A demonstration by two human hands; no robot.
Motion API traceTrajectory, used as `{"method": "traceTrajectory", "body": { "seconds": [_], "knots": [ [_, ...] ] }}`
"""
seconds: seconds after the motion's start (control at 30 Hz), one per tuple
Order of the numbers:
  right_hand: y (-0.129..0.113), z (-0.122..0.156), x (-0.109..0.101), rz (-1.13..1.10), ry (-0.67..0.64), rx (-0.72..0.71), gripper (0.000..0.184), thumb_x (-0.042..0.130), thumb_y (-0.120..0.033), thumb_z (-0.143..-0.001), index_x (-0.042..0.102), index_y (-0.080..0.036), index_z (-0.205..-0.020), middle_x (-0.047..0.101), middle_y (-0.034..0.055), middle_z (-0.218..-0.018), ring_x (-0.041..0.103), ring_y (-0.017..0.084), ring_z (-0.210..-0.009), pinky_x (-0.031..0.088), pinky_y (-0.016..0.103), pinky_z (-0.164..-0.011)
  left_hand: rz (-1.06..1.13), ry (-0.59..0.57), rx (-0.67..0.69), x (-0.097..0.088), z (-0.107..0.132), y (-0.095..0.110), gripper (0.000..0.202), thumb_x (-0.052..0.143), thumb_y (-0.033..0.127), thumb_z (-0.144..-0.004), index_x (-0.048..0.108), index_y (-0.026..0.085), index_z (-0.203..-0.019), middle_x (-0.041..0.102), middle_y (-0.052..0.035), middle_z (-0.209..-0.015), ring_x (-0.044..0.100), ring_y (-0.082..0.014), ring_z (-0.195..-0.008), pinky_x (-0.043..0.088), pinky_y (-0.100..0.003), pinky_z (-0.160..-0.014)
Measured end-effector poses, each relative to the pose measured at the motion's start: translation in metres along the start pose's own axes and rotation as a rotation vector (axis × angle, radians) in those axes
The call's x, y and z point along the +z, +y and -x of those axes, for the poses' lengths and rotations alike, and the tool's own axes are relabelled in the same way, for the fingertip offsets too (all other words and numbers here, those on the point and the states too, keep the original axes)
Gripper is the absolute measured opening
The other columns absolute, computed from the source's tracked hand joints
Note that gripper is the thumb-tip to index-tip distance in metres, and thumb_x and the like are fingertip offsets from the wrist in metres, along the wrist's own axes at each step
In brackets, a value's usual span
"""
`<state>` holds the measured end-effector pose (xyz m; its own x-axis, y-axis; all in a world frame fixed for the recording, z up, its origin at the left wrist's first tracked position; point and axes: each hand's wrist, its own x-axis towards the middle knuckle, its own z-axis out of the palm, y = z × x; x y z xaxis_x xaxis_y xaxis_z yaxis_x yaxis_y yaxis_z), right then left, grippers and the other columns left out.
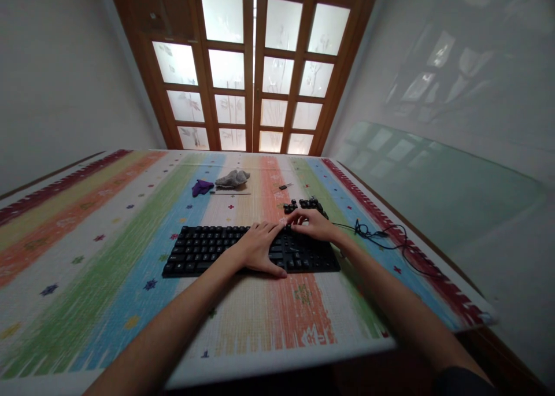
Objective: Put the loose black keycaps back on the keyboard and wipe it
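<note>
Fingers [263, 228] of the left hand [255, 250] spread flat, thumb apart, over the middle of a long rectangular black plastic keyboard [197, 250]; right hand [315, 225] curls at its far edge, index and thumb close together, can't tell if pinching anything. Keyboard lies under both hands, long axis left-right, roughly parallel to the near table edge, front edge toward the person, keyless patch at right end. Loose black plastic keycaps [319, 204] sit just beyond the right hand; thin black cable [368, 233] trails right. Surface: multicoloured striped tablecloth [130, 257]. Room: pale walls [56, 60], brown wooden doors [254, 89] with frosted panes ahead.
</note>
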<state>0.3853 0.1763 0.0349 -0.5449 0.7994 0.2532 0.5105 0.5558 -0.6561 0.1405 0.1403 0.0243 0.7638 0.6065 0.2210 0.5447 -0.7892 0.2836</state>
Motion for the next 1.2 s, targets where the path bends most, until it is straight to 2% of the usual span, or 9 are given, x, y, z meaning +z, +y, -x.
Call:
{"method": "traceTrajectory", "body": {
  "seconds": [0.17, 0.53, 0.77, 0.93, 1.0, 1.2],
  "knots": [
    [0.0, 0.013, 0.012, 0.044, 0.082, -0.015, 0.016, 0.063, -0.016, -0.08, 0.072, -0.018, -0.093, 0.071, 0.0023, -0.085, 0.063, 0.016, -0.076, 0.05, 0.028, -0.074, -0.037, -0.027, -0.016, 0.0, 0.0, 0.0, 0.118, 0.073, 0.079, -0.054, 0.038, 0.016, -0.147, 0.051, -0.0188, -0.143, 0.048, -0.0385, -0.127, 0.034, -0.052, -0.109],
    [-0.001, 0.015, 0.013, 0.136, 0.137, -0.111, 0.017, 0.06, -0.014, -0.082, 0.071, -0.019, -0.095, 0.067, 0.0013, -0.082, 0.061, 0.015, -0.073, 0.048, 0.028, -0.074, -0.056, -0.055, -0.007, -0.001, -0.001, 0.0, 0.124, 0.071, 0.081, -0.055, 0.03, 0.019, -0.153, 0.048, -0.0183, -0.145, 0.046, -0.0385, -0.128, 0.033, -0.052, -0.109],
    [0.001, 0.015, 0.011, 0.173, 0.09, -0.094, 0.018, 0.061, -0.012, -0.082, 0.071, -0.02, -0.095, 0.068, 0.0016, -0.084, 0.062, 0.015, -0.076, 0.048, 0.028, -0.075, -0.057, -0.061, -0.011, -0.001, -0.001, 0.0, 0.122, 0.069, 0.082, -0.057, 0.029, 0.019, -0.154, 0.047, -0.0184, -0.146, 0.045, -0.0384, -0.13, 0.033, -0.051, -0.109],
    [-0.004, 0.014, 0.011, 0.225, 0.062, -0.155, 0.023, 0.06, -0.007, -0.081, 0.072, -0.02, -0.096, 0.069, 0.004, -0.09, 0.063, 0.018, -0.085, 0.049, 0.031, -0.08, -0.061, -0.057, 0.012, -0.001, -0.001, 0.0, 0.123, 0.068, 0.083, -0.057, 0.028, 0.018, -0.154, 0.047, -0.0192, -0.146, 0.046, -0.0393, -0.129, 0.033, -0.053, -0.108],
    [-0.005, 0.014, 0.011, 0.245, 0.066, -0.158, 0.022, 0.061, -0.007, -0.08, 0.072, -0.021, -0.094, 0.07, 0.0047, -0.091, 0.063, 0.02, -0.088, 0.049, 0.033, -0.082, -0.051, -0.056, 0.006, -0.001, -0.002, 0.001, 0.118, 0.066, 0.083, -0.061, 0.03, 0.018, -0.153, 0.048, -0.019, -0.144, 0.047, -0.0392, -0.128, 0.034, -0.053, -0.108],
    [-0.006, 0.011, 0.015, 0.305, 0.068, -0.147, 0.019, 0.062, -0.005, -0.078, 0.074, -0.02, -0.081, 0.071, 0.0051, -0.084, 0.063, 0.021, -0.085, 0.05, 0.035, -0.082, 0.006, -0.023, -0.006, -0.001, -0.011, 0.008, 0.086, 0.053, 0.076, -0.081, 0.042, 0.018, -0.143, 0.055, -0.0156, -0.139, 0.052, -0.0336, -0.125, 0.037, -0.047, -0.107]
  ]
}}
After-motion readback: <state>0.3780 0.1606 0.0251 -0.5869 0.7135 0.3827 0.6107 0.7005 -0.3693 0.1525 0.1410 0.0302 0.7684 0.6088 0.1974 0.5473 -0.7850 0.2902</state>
